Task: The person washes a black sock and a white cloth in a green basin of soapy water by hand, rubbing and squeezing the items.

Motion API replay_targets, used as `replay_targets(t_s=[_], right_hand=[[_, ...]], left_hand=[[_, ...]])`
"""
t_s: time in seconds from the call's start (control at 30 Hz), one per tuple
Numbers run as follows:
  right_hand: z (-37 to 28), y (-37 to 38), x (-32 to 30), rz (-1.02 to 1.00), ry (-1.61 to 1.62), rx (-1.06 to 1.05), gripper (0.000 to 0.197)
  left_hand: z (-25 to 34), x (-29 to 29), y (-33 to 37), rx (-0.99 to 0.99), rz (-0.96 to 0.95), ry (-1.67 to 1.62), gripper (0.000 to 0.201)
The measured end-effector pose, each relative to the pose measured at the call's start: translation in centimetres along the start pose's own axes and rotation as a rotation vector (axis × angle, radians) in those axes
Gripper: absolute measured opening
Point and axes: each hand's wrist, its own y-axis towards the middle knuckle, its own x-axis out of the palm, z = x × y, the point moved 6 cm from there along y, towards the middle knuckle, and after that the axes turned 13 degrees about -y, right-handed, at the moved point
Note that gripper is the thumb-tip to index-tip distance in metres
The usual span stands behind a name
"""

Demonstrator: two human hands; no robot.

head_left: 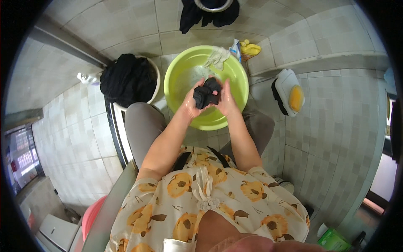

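Note:
Over a yellow-green basin (169, 84) I hold a small, bunched black cloth (205, 95) between both hands. My left hand (191, 105) cups it from the left and below, its fingertips showing past the far side. On the other side my right hand (227, 101) presses against it, with a fingertip showing on the dark fabric. The cloth looks wet and crumpled; its exact kind cannot be made out. Cloudy, sudsy water (201, 74) lies in the basin below. A whitish cloth (218, 57) hangs over the basin's far rim.
Left of the basin, a white tub (156, 77) holds piled black clothes (128, 80), with a white bottle (87, 78) beside it. A yellow bottle (250, 49) stands behind the basin. At right are a yellow sponge (296, 98) and a white brush-like item (286, 84).

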Motion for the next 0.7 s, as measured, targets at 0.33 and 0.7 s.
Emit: replay_targets(t_s=[0.33,0.7], right_hand=[[-5.2,-6.5,9.5,0.201,-0.946,-0.783,0.020],[-1.8,-4.7,17.0,0.218,-1.312,-0.600,0.036]], left_hand=[[3.2,-9.4,2.7,0.322,0.340,0.058,0.022],[5.1,-24.9,7.1,0.821,0.363,1.235,0.046]])
